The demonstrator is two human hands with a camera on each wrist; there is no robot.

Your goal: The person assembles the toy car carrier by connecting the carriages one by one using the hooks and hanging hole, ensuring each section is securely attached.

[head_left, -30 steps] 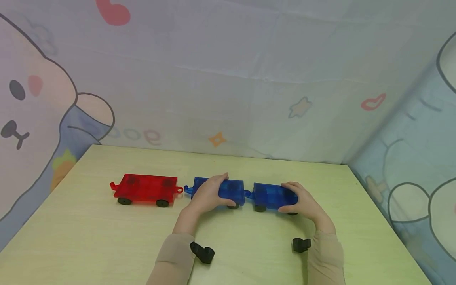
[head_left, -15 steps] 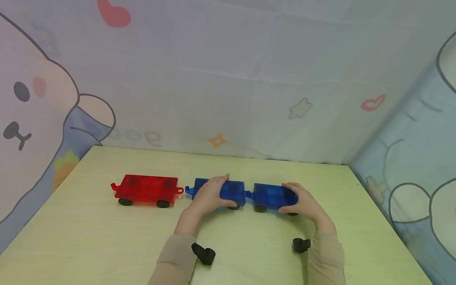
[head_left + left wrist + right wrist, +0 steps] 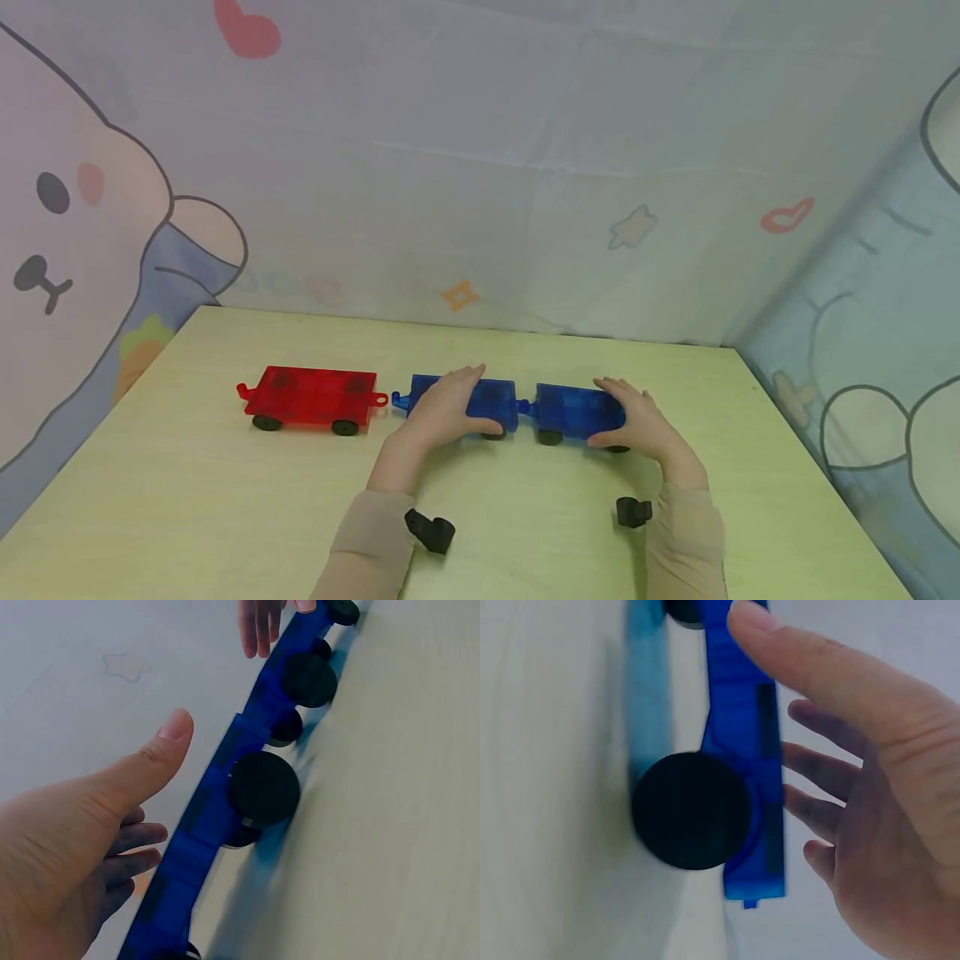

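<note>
Here, in the head view, both forearms in beige sleeves reach forward over the pale wooden table (image 3: 187,500). The left hand (image 3: 442,408) lies over the left blue wagon (image 3: 491,400), fingers laid across its top and thumb at the near edge by a wheel. The right hand (image 3: 637,421) covers the right end of the right blue wagon (image 3: 570,410) in the same way, thumb at the near side. The two blue wagons stand end to end near the middle of the table, long axes running left to right, meeting at their couplers. A red wagon (image 3: 313,397) stands just left of them in the same line, a small gap between its ring and the blue hook. Cartoon-printed cloth walls (image 3: 480,167) close in the back and both sides of the table.

From the left wrist view, the left hand (image 3: 67,847) is seen from the palm side, thumb stretched toward the edge of the left blue wagon (image 3: 195,825), the other fingers bent over its top. Black wheels (image 3: 264,787) rest on the table (image 3: 397,825).

From the right wrist view, the right hand (image 3: 862,787) has its thumb along the edge of the right blue wagon (image 3: 742,750), fingers spread over its top face, and one black wheel sits on the table (image 3: 547,787).
</note>
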